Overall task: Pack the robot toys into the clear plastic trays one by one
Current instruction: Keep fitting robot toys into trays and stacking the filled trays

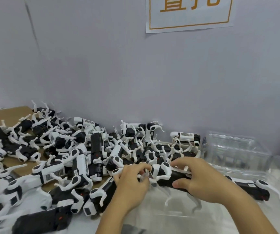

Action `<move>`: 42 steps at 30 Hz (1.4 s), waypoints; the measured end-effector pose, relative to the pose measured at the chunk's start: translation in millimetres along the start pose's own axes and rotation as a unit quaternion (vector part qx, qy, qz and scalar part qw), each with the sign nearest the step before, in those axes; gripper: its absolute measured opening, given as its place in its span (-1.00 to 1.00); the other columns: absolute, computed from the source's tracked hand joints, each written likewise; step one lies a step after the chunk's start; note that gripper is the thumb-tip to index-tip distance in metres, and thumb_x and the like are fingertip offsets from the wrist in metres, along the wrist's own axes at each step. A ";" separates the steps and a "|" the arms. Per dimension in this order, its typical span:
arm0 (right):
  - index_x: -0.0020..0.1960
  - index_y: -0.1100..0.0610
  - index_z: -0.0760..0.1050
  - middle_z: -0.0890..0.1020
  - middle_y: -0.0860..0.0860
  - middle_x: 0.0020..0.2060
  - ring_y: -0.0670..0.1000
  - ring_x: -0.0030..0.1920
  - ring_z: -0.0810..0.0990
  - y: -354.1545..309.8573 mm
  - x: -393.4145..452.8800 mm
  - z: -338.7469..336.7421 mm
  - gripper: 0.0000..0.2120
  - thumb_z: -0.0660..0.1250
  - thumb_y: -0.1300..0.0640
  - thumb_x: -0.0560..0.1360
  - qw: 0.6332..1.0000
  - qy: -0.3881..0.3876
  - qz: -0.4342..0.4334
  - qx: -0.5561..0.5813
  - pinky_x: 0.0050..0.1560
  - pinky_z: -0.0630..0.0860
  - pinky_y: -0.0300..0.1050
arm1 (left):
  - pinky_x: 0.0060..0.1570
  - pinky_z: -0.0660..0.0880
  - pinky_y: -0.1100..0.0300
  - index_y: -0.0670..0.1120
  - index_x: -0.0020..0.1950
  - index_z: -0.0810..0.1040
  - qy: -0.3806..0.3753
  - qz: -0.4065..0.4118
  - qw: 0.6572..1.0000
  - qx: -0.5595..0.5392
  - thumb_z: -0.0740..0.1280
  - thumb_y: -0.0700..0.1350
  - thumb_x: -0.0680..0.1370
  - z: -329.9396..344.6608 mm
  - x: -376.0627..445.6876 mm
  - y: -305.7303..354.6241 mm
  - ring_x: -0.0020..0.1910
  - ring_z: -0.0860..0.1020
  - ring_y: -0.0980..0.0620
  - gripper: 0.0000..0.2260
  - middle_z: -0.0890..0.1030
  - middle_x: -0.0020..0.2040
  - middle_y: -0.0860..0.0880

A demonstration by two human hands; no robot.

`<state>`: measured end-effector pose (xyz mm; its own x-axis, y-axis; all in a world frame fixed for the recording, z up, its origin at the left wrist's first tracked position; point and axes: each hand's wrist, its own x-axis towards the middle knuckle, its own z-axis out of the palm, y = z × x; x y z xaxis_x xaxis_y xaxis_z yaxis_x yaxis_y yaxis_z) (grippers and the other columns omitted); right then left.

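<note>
— What have I got in hand here?

— Both hands on one robot toy (168,173), just in front of the big pile of toys (65,154). My right hand (201,181) is wrapped round its black body, thumb underneath, fingers curled over the top. My left hand (132,181) pinches at the white front end; exactly what those fingers grip is blurred.

— How does it handle?

— I judge it light, hard plastic, stiff in the body. The thin white legs look like the weak part; they stick out and could snag on neighbours or snap if I pull by them.

— So where do I hold?

— On the boxy black body, as the right hand does. It looks smooth, so I'd squeeze firmly.

— And the trays?

— A stack of clear trays (235,149) sits to the right against the wall (136,73). Another toy (252,188) lies just right of my hand, seemingly in a tray, though the clear plastic is hard to make out.
</note>
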<state>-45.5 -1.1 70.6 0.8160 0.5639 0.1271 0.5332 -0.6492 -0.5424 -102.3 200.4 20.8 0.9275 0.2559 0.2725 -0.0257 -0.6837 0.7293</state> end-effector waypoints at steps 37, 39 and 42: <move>-0.03 -0.28 0.61 0.63 -0.23 -0.11 -0.21 -0.09 0.51 14.8 -0.1 35.6 -0.71 0.54 -0.07 0.27 0.995 0.050 -0.062 0.058 -0.18 0.42 -0.32 | -0.16 0.37 0.53 0.02 -0.14 0.70 0.058 -0.045 0.981 -0.178 0.41 -0.15 0.55 14.4 -3.8 2.2 -0.11 0.57 0.30 -0.88 0.65 -0.08 0.06; -0.03 -0.25 0.62 0.64 -0.21 -0.15 -0.23 -0.09 0.52 15.1 1.2 35.9 -0.70 0.56 -0.07 0.27 0.995 0.052 -0.054 0.067 -0.15 0.40 -0.34 | -0.16 0.37 0.54 0.01 -0.14 0.69 0.045 -0.044 0.982 -0.179 0.40 -0.15 0.56 13.5 -2.4 1.6 -0.08 0.57 0.28 -0.88 0.66 -0.08 0.08; -0.08 -0.24 0.65 0.66 -0.21 -0.20 -0.24 -0.14 0.54 16.1 1.6 34.2 -0.71 0.60 -0.03 0.24 0.995 0.054 -0.032 0.077 -0.19 0.40 -0.36 | -0.19 0.38 0.53 0.02 -0.17 0.70 0.045 -0.045 0.982 -0.179 0.42 -0.16 0.55 12.9 -2.0 3.4 -0.09 0.60 0.26 -0.86 0.69 -0.14 0.12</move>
<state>-43.2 6.8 33.6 0.8048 0.5381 0.2504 0.5518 -0.5232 -0.6494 -99.5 188.7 14.6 0.8954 0.3756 0.2390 -0.0886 -0.3758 0.9224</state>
